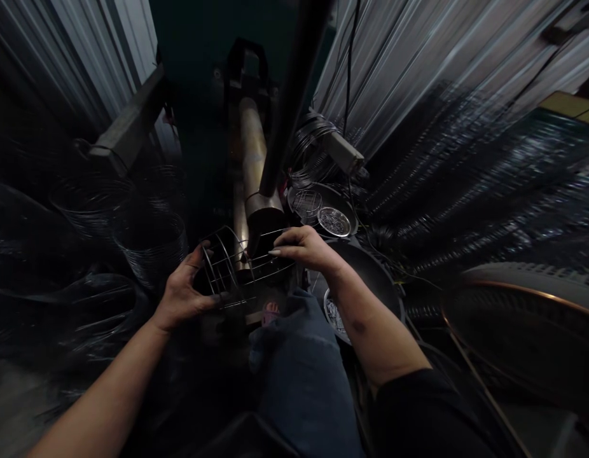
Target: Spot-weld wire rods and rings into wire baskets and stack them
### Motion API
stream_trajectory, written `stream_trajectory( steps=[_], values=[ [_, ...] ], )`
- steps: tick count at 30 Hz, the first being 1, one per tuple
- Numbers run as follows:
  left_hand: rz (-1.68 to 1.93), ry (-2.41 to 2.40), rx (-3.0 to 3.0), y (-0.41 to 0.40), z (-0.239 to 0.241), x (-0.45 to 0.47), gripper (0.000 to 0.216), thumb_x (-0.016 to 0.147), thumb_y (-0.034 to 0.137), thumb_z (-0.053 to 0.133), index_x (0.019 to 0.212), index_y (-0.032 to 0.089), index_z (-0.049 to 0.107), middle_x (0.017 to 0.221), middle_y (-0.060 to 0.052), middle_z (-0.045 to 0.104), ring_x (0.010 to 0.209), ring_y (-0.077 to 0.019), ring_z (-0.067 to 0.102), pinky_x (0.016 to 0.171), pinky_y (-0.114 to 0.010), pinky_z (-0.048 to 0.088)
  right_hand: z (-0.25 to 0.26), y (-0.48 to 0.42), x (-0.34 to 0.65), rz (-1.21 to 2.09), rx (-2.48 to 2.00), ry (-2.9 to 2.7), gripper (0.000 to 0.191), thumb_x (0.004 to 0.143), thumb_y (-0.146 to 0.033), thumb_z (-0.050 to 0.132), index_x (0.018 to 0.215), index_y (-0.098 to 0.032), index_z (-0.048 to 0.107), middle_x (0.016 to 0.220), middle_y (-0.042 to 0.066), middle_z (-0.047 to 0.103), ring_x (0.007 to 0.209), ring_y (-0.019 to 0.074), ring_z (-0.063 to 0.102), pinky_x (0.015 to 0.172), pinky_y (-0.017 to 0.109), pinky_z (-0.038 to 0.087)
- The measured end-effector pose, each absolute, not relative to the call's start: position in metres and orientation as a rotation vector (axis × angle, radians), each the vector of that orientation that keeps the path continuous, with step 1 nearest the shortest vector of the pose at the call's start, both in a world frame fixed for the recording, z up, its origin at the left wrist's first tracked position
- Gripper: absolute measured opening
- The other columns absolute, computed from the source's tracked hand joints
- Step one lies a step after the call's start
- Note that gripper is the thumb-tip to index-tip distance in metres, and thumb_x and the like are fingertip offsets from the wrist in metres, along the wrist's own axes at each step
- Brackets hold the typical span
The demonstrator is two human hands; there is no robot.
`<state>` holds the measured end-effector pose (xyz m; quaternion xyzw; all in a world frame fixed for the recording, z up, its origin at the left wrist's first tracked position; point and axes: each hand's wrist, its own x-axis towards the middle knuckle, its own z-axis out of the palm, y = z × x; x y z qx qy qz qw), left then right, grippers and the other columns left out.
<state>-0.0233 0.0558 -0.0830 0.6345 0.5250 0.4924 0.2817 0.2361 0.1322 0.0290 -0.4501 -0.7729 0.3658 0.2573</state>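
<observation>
- Wire frame (235, 262): held in mid-air at centre, just ahead of the knee (299, 356) in blue denim, hard against the foot of a dark metal post (294, 95).
- Edges: the frame's far rim is touching or nearly touching the post base; which one, I cannot tell. A brass-coloured cylinder (252, 149) stands right behind.
- Room: tight. Stacked wire coils (151, 245) are near on the left; a dark pan (345, 210) holding round wire discs (333, 221) is just beside on the right. A large fan guard (528, 305) is well apart.
- Left hand (184, 294): grip pressed on the frame's left side, thumb over the rim, fingers under; forearm angled in from low left.
- Right hand (306, 248): palm down, grip curled over the top right wires, wrist bent.
</observation>
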Motion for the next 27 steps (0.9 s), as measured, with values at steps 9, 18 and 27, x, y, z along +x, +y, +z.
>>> stream_trajectory(
  steps=[9, 18, 27],
  values=[
    [1.340, 1.276, 1.556, 0.060, -0.081, -0.020, 0.104, 0.051, 0.034, 0.086, 0.142, 0.024, 0.036, 0.140, -0.010, 0.047, 0.125, -0.0319, 0.047, 0.109, -0.049, 0.035, 0.030, 0.144, 0.238, 1.058, -1.275, -2.095, 0.021, 0.063, -0.034, 0.075, 0.073, -0.015, 0.074, 0.065, 0.000, 0.064, 0.064, 0.0127, 0.056, 0.061, 0.024, 0.042],
    [1.264, 1.295, 1.342, 0.057, -0.066, -0.012, 0.108, 0.043, 0.034, 0.088, 0.139, 0.019, 0.041, 0.135, -0.013, 0.051, 0.121, -0.0340, 0.051, 0.107, -0.052, 0.035, 0.024, 0.148, 0.240, 1.070, -1.235, -2.055, 0.024, 0.061, -0.036, 0.076, 0.073, -0.015, 0.073, 0.068, 0.001, 0.065, 0.067, 0.0139, 0.057, 0.064, 0.025, 0.042],
    [1.227, 1.299, 1.329, 0.056, -0.066, -0.012, 0.108, 0.043, 0.037, 0.089, 0.138, 0.022, 0.041, 0.135, -0.012, 0.052, 0.121, -0.0345, 0.051, 0.106, -0.054, 0.035, -0.019, 0.149, 0.273, 1.012, -1.195, -1.465, 0.032, 0.053, -0.042, 0.079, 0.068, -0.016, 0.069, 0.062, -0.002, 0.059, 0.061, 0.0119, 0.052, 0.063, 0.026, 0.042]
  ],
)
